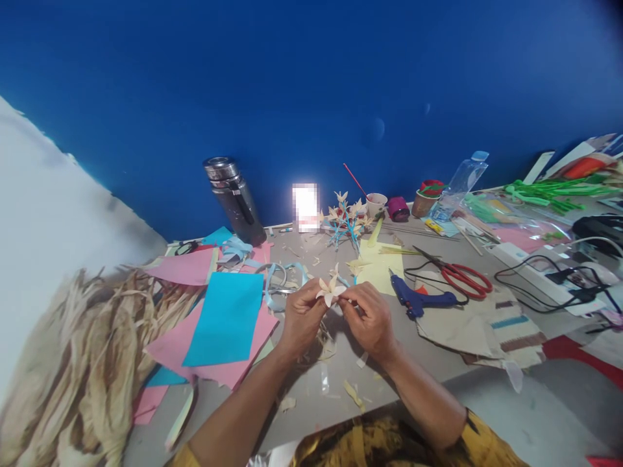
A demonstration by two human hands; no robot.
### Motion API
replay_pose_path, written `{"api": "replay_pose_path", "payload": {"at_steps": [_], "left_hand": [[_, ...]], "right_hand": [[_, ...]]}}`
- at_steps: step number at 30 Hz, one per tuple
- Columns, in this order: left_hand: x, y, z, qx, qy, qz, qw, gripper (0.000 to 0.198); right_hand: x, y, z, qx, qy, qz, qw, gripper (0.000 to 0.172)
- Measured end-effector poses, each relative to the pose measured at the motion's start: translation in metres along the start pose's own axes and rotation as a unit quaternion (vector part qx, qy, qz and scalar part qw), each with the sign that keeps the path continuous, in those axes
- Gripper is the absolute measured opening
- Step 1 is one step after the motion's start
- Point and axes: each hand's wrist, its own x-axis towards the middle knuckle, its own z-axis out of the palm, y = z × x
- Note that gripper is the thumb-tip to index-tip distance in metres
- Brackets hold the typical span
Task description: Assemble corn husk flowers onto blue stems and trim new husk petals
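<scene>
A small cream-coloured handmade flower (330,291) with pointed petals is held up between my two hands over the table. My left hand (304,318) pinches it from the left, fingers closed. From the other side, my right hand (368,318) has thumb and forefinger closed on a petal's edge. Just beyond the hands stands a bunch of similar flowers on blue stems (346,224). Blue ribbon (275,288) lies in loops left of my hands. The flower's underside is hidden by my fingers.
Blue paper (224,318) and dried husks (92,383) lie left, near a dark flask (236,201). On the right are a blue glue gun (423,298), red-handled scissors (464,279), a power strip (545,275) with cables and a plastic bottle (460,185). A paper cup (376,206) stands behind.
</scene>
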Motion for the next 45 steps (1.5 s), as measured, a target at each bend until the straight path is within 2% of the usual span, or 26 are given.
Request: {"api": "replay_pose_path", "payload": {"at_steps": [8,12,19,22,26,32,36,41,45], "left_hand": [[0.000,-0.001,0.000,-0.011,0.013,-0.020,1.000,0.013],[0.000,-0.004,-0.002,0.000,0.036,-0.053,0.998,0.021],[0.001,-0.015,-0.003,-0.102,0.016,-0.106,0.989,0.022],[0.004,-0.016,-0.002,-0.162,0.028,-0.140,0.976,0.023],[0.007,-0.013,0.000,-0.154,0.035,-0.176,0.972,0.026],[0.007,-0.011,0.001,-0.130,-0.005,-0.182,0.975,0.023],[0.007,-0.008,0.002,-0.152,-0.005,-0.186,0.971,0.042],[0.007,-0.007,0.000,-0.127,-0.039,-0.197,0.971,0.047],[0.007,-0.009,0.001,-0.104,-0.072,-0.206,0.971,0.042]], "right_hand": [[-0.001,0.001,-0.001,0.001,-0.009,0.005,1.000,0.015],[-0.002,0.001,0.000,0.008,-0.004,0.016,1.000,0.013],[-0.002,-0.003,-0.001,0.014,-0.018,0.026,0.999,0.013],[-0.001,-0.004,-0.002,0.026,-0.034,0.054,0.998,0.016],[0.000,0.000,-0.003,0.051,-0.028,0.135,0.989,0.022],[0.005,0.005,-0.003,0.166,-0.047,0.249,0.953,0.021],[0.008,0.005,-0.006,0.215,-0.069,0.294,0.929,0.024],[0.010,0.003,-0.011,0.328,-0.109,0.364,0.865,0.030],[0.009,0.005,-0.010,0.393,-0.086,0.411,0.818,0.032]]}}
